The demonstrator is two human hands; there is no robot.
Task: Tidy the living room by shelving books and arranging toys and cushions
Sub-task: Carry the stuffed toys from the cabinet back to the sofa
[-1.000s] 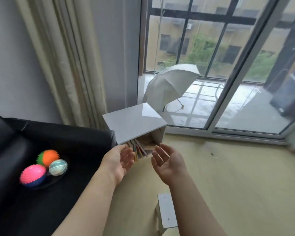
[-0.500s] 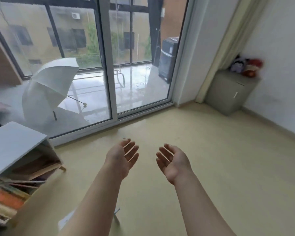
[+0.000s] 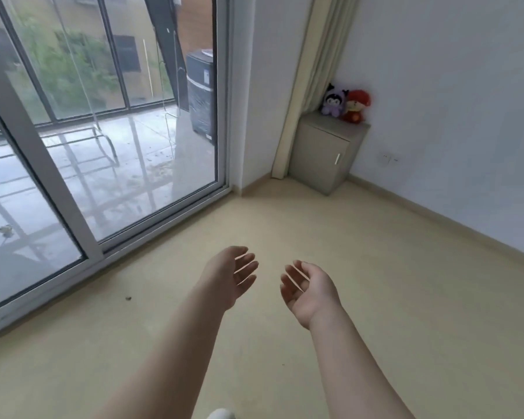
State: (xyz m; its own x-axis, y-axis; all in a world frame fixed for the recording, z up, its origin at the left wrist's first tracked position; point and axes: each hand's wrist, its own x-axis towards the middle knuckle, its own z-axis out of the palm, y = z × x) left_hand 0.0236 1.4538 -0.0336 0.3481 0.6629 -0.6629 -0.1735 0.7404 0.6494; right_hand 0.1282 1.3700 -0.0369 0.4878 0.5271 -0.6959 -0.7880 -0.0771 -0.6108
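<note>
Both bare arms reach forward over the pale floor [image 3: 390,313], and both hands are empty. The left hand [image 3: 229,278] is held with its fingers loosely spread and slightly bent, its back turned towards the camera and its palm facing inward. The right hand [image 3: 307,290] is just beside it but not touching, palm turned up and inward, fingers relaxed and apart. Neither hand touches anything. The toys in view are two plush figures well away from the hands, in the far right corner of the room: a purple plush toy [image 3: 334,101] and a red plush toy [image 3: 355,106] sit upright side by side, touching, on top of a small grey cabinet [image 3: 321,155] with its door closed. The cabinet stands against the white wall [image 3: 451,101], with a cream curtain [image 3: 318,71] hanging just to its left. A wall socket [image 3: 389,160] sits low on the wall to the cabinet's right. On the left, a sliding glass door [image 3: 103,131] looks out on a wet balcony, where a dark bin-like box [image 3: 200,95] stands.
</note>
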